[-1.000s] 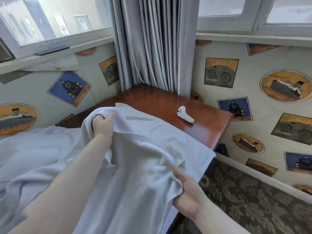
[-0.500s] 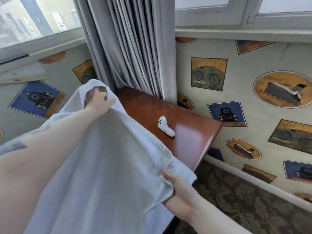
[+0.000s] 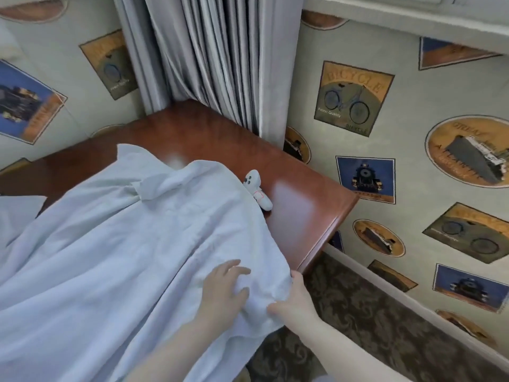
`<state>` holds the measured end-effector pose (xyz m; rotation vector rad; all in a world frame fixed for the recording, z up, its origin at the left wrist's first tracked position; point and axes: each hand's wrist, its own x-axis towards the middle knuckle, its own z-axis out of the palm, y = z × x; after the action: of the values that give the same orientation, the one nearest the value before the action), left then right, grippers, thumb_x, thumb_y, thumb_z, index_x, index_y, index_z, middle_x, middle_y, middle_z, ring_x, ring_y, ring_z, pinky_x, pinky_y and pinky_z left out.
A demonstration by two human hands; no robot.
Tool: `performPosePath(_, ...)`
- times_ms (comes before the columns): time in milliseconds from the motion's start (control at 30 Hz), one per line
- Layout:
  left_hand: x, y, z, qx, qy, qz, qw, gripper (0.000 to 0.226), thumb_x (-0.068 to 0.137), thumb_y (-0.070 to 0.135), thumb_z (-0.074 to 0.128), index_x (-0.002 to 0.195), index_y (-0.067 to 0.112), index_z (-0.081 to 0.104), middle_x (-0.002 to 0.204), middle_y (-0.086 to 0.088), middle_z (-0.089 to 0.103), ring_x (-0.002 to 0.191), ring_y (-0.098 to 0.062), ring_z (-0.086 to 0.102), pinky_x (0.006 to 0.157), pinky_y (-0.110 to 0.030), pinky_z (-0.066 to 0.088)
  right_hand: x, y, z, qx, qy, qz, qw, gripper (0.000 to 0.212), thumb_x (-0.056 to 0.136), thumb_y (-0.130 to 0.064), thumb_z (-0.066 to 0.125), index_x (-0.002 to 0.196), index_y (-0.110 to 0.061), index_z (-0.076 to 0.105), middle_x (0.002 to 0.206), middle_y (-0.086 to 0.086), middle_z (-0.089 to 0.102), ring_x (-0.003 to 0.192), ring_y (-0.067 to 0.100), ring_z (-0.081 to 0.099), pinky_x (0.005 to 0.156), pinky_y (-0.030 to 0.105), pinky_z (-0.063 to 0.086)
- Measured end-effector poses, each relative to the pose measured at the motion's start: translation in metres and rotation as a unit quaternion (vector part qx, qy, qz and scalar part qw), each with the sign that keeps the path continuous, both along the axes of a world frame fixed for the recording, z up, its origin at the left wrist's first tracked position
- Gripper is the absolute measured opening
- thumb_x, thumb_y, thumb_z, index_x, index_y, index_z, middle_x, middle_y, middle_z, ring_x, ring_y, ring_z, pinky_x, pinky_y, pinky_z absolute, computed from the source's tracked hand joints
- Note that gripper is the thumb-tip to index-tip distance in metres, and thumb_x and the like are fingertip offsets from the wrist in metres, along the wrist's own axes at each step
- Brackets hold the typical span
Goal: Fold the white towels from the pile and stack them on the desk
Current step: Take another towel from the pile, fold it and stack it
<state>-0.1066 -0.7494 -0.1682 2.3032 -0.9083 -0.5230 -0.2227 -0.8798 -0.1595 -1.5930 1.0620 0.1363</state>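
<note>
Even, soft daylight; no hard shadows. Glare patches on the polished desk top, one behind the towel, one near the right edge. Wide-angle bending at frame borders. Slight overall softness; wallpaper prints blurred.

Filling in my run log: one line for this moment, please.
towel: spread over desk | left hand: flat on towel | right hand: pinching towel corner | controller: beside towel
</note>
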Motion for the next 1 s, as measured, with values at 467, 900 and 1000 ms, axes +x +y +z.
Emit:
performPosePath(467,-0.071,0.0,0.012,0.299,0.045,0.135,0.944,0.104,0.083,0.07,0.048,0.153,0.029,-0.016,0.158,0.014,-0.027,0.146,-0.007,-0.021,0.114,-0.062,0.006,0.022,-0.075,-0.012,0.076,-0.007,0.174,0.982,0.027,0.097,-0.025,0.043,0.111,-0.012,0.062,0.102,0.002,0.063,0.099,0.032,0.064,0.078,0.042,0.06)
performPosePath(900,-0.119,-0.023,-0.006,0.337,0.096,0.343,0.872,0.09,0.089,0.061,0.04,0.149,0.038,-0.024,0.159,0.015,-0.025,0.148,-0.015,-0.019,0.107,-0.07,0.015,0.006,-0.088,-0.005,0.173,0.143,0.15,0.963,0.04,0.089,-0.019,0.065,0.124,-0.004,0.052,0.116,0.016,0.058,0.109,0.032,0.054,0.098,0.042,0.043)
performPosePath(1000,-0.117,-0.028,-0.007,0.334,0.107,0.349,0.869,0.083,0.093,0.068,0.029,0.15,0.037,-0.023,0.157,0.016,-0.027,0.148,-0.016,-0.021,0.108,-0.07,0.011,0.002,-0.093,-0.012,0.218,0.138,0.134,0.957,0.046,0.091,-0.018,0.067,0.132,-0.003,0.051,0.131,0.016,0.056,0.118,0.034,0.052,0.098,0.042,0.042)
